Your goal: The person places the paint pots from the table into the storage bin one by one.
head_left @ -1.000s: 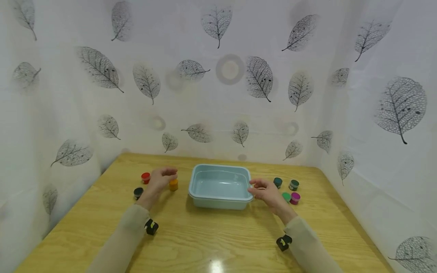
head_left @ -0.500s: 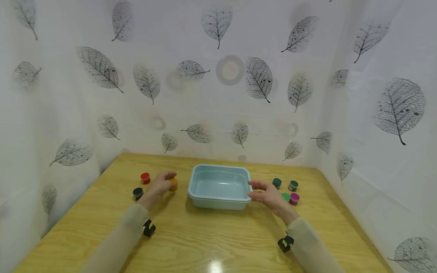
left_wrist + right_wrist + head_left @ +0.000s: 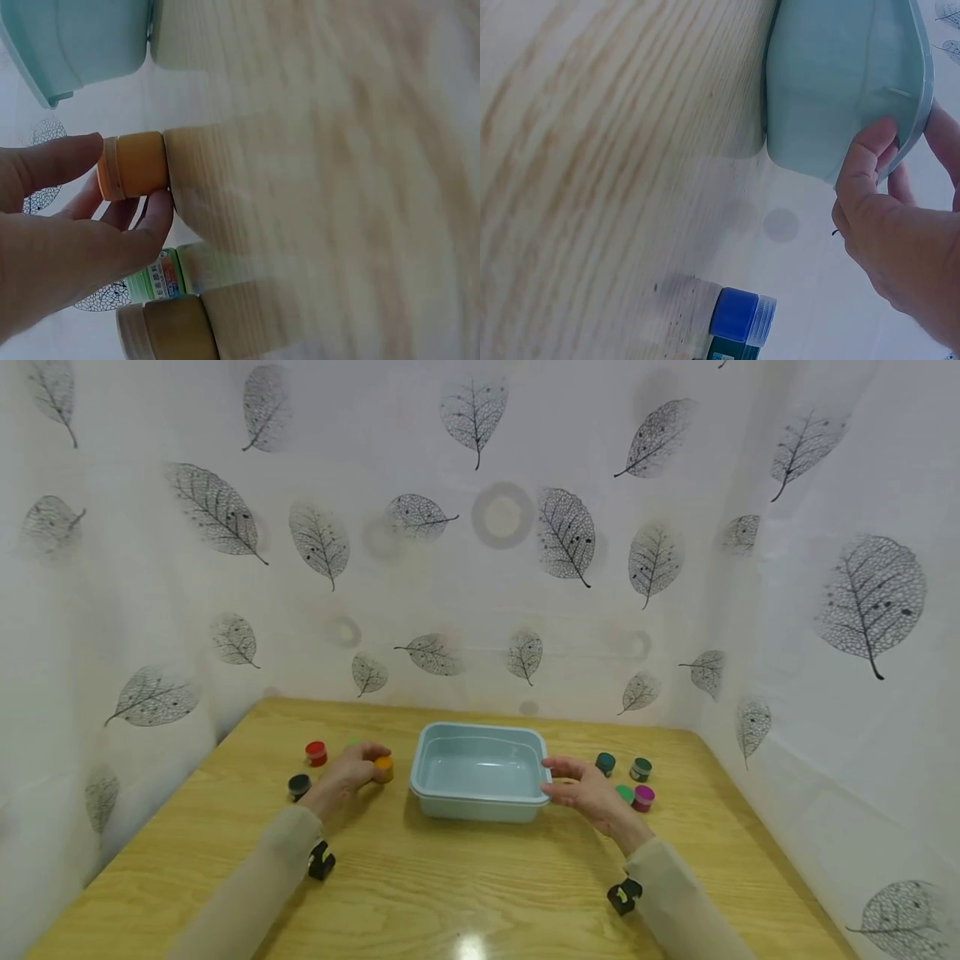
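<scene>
In the head view my left hand (image 3: 352, 772) is at a small orange paint jar (image 3: 384, 768), left of a pale blue plastic tub (image 3: 480, 810). The left wrist view shows the thumb on the lid edge of the orange jar (image 3: 142, 165) and curled fingers along its other side, its base right at the tabletop. My right hand (image 3: 588, 789) holds the tub's right rim. The right wrist view has one fingertip on the outer wall of the tub (image 3: 832, 82) under the lip and another digit over the rim.
Left of the tub stand a red jar (image 3: 316, 753), a black jar (image 3: 299, 787) and a green-lidded jar (image 3: 353, 743), partly behind the left hand. To the right are a teal jar (image 3: 605, 764), a dark green jar (image 3: 641, 769), a green jar (image 3: 625, 793) and a magenta jar (image 3: 643, 798).
The left fingers have come down around the orange jar, which has shifted slightly toward the tub. A green-lidded jar now shows behind the left hand. The right hand stays at the tub's rim.
</scene>
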`<control>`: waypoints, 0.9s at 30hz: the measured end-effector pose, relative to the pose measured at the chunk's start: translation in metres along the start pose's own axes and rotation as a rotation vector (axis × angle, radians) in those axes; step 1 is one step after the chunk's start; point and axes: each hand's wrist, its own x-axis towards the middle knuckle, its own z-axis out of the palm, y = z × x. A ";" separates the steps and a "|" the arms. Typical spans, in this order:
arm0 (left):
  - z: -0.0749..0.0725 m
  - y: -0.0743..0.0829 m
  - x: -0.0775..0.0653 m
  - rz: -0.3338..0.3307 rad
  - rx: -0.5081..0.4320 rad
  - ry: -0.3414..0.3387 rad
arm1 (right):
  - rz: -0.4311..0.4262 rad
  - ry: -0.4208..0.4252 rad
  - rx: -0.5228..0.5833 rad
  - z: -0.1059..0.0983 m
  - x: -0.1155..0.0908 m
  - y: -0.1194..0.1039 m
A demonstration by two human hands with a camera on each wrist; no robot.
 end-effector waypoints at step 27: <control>-0.008 0.004 -0.005 0.021 0.085 -0.041 | 0.012 -0.054 -0.017 -0.001 -0.004 0.002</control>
